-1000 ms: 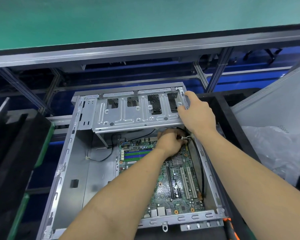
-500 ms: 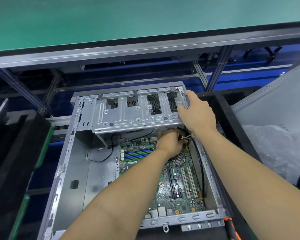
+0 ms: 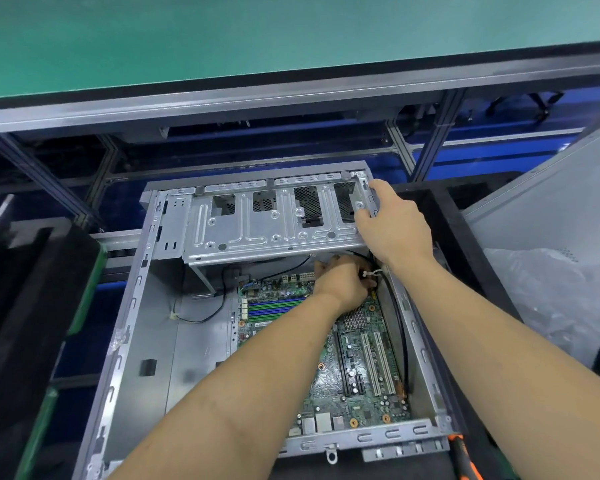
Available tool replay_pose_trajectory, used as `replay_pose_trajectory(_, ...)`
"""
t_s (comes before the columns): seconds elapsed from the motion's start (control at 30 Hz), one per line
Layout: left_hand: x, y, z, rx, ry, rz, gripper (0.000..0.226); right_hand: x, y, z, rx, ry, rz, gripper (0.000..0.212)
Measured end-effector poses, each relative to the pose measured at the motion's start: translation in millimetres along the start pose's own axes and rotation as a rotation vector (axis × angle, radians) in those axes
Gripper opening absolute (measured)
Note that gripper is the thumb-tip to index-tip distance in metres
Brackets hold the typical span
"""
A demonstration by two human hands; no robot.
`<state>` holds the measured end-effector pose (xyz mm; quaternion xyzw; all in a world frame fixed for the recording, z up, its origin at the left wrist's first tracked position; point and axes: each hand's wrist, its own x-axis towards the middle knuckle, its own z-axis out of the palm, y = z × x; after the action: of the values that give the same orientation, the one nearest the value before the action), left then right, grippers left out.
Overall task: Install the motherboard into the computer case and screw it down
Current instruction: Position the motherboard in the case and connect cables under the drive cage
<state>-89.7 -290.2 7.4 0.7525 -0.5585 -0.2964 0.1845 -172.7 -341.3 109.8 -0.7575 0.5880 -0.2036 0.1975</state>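
Note:
An open grey computer case (image 3: 132,341) lies flat before me. The green motherboard (image 3: 361,368) lies inside it on the right, partly hidden by my left forearm. A hinged metal drive cage (image 3: 257,230) spans the far end of the case. My right hand (image 3: 392,226) grips the cage's right corner. My left hand (image 3: 340,282) reaches under the cage at the board's far right corner, fingers curled around a black cable (image 3: 400,334) with a white tie; what the fingertips hold is hidden.
Black foam trays (image 3: 21,306) stand to the left. A black frame (image 3: 461,258) borders the case on the right, with clear plastic wrap (image 3: 551,306) beyond. An orange-and-black tool handle (image 3: 463,457) lies at the case's near right corner. A conveyor frame (image 3: 291,98) runs behind.
Almost nothing has moved. My left hand shifted slightly at the cable under the drive cage. My right hand stays on the cage corner.

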Motion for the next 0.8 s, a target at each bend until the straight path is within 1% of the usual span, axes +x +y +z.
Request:
replay_pose_trajectory(0.13,0.7,-1.4,0.5,0.041,0.009,0.022,0.013,0.4,-1.2,-0.7,-0.003,-0.012,0.013,0.055)
replay_pose_trajectory(0.2,0.1,-3.5,0.3,0.017,0.019,0.022,0.014,0.0,-1.8,-1.4,0.001,-0.011,0.012,0.055)
replay_pose_trajectory(0.27,-0.3,-5.8,-0.6,-0.021,0.024,0.02,0.023,-0.4,-2.3,-2.2,-0.005,-0.011,0.012,0.054)
replay_pose_trajectory(0.33,0.1,-6.9,-3.2,-0.05,0.015,0.021,0.027,-0.3,-2.8,-1.7,-0.005,-0.012,0.018,0.055)
replay_pose_trajectory(0.47,-4.8,-12.2,-16.1,-0.131,-0.037,0.062,0.022,0.1,-2.1,-0.9,-0.005,-0.014,0.016,0.054)
replay_pose_trajectory(0.53,-10.0,-16.7,-28.0,-0.153,-0.037,0.041,0.021,0.3,-1.9,-0.6,-0.008,-0.007,0.011,0.053)
replay_pose_trajectory(0.67,-14.7,-28.2,-44.4,-0.027,-0.048,-0.051,0.026,-0.1,-2.4,-0.9,-0.016,-0.003,0.015,0.053)
replay_pose_trajectory(0.73,-18.8,-32.7,-47.4,-0.043,-0.025,-0.055,0.023,-0.5,-3.0,-1.2,-0.021,-0.002,0.016,0.054)
replay_pose_trajectory(0.8,-24.1,-32.5,-46.5,-0.018,-0.037,-0.026,0.024,-0.7,-3.2,-1.2,-0.022,0.0,0.018,0.054)
